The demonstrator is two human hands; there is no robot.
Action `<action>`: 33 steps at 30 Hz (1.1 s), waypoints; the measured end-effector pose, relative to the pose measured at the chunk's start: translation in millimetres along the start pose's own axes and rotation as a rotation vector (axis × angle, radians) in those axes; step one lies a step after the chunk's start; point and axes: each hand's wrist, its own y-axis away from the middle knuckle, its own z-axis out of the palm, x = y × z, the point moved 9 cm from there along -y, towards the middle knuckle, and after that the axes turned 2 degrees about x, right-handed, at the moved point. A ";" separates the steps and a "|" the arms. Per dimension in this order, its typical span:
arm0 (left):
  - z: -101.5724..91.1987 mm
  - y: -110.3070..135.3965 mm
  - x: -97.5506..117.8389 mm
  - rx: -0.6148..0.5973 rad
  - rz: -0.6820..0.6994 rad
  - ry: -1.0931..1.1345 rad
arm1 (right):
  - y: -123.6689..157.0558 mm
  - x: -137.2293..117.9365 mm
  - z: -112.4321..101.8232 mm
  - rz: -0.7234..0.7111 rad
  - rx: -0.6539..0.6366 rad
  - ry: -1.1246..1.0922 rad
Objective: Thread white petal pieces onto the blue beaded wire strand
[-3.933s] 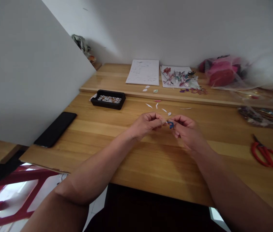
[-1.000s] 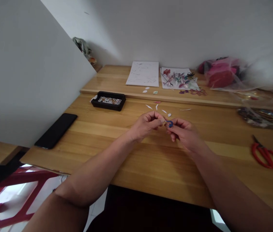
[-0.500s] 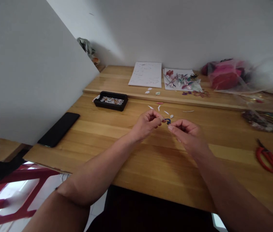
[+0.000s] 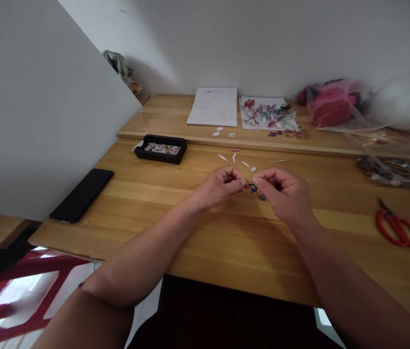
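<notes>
My left hand (image 4: 223,185) pinches one end of a small dark-blue curled piece (image 4: 253,189) above the table. My right hand (image 4: 285,195) closes thumb and forefinger on the same piece from the other side, so the fingertips of both hands almost meet. Whether the piece is wire, thread or fabric is too small to tell. A little blue bit (image 4: 262,197) shows just under my right fingers; I cannot tell if it is joined to the rest. Small white slips (image 4: 245,164) and a pale leaf-shaped piece (image 4: 253,169) lie just beyond my hands.
A black tray (image 4: 160,149) of beads and a black phone (image 4: 82,195) are on the left. Red-handled scissors (image 4: 401,228) lie right. On the raised ledge are a white sheet (image 4: 213,106), colourful flower pieces (image 4: 272,116) and a clear bag with pink contents (image 4: 336,104).
My right fingertips have moved up and left along the blue piece, nearer my left fingers. The curl now hangs below them, and the small blue bit has come into sight.
</notes>
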 end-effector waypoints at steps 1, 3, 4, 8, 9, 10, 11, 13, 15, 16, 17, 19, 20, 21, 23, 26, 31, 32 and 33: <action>0.4 0.1 -0.3 -0.005 -0.003 0.001 | -0.2 0.9 0.0 0.001 -0.001 0.002; 1.1 0.2 -0.1 -0.014 -0.001 0.002 | -0.6 2.7 -0.5 0.004 0.003 0.003; 1.3 0.3 0.4 -0.017 0.003 0.001 | -0.8 3.5 -0.7 0.006 0.004 0.002; 1.3 0.2 1.9 -0.023 0.015 0.008 | -1.5 4.6 -0.6 0.019 -0.006 -0.004; 1.3 0.0 2.0 -0.025 0.017 0.010 | -1.5 4.0 -0.8 0.019 -0.006 -0.005; 1.4 -0.1 2.0 -0.027 0.020 0.011 | -1.4 3.0 -1.1 0.020 -0.004 -0.006; 1.4 -0.3 2.0 -0.028 0.022 0.010 | -1.3 1.9 -1.7 0.021 0.001 -0.010; 0.9 -0.7 2.1 -0.022 0.026 0.007 | -0.7 0.6 -3.0 0.032 0.013 -0.016; 0.1 -0.9 1.9 -0.013 0.027 0.002 | 0.2 0.1 -4.1 0.045 0.023 -0.011; -0.3 -1.0 1.7 -0.007 0.026 -0.001 | 0.6 0.0 -4.2 0.048 0.023 -0.002; -0.9 -1.0 1.7 -0.001 0.025 -0.002 | 1.0 0.1 -4.2 0.048 0.022 0.007; -1.7 -1.0 1.7 0.009 0.024 -0.003 | 1.5 0.7 -3.5 0.044 0.012 0.018; -1.8 -1.0 2.0 0.010 0.024 -0.003 | 1.7 1.2 -3.2 0.043 0.008 0.019; -1.8 -0.9 2.4 0.009 0.025 -0.002 | 1.6 1.8 -3.2 0.040 0.007 0.020; -1.0 -0.6 3.0 0.002 0.024 -0.002 | 1.3 2.6 -2.8 0.030 0.000 0.023; -0.1 0.0 2.3 -0.006 0.010 0.003 | 0.5 3.6 -2.5 0.015 -0.012 0.024; 2.0 0.4 -0.8 -0.030 -0.007 0.023 | -0.5 4.4 -1.6 -0.007 -0.031 0.030; 2.3 0.4 -0.9 -0.033 -0.006 0.021 | -0.6 4.6 -1.2 -0.008 -0.035 0.033; 2.5 0.6 -0.9 -0.036 -0.006 0.018 | -0.7 4.7 -0.6 -0.007 -0.039 0.040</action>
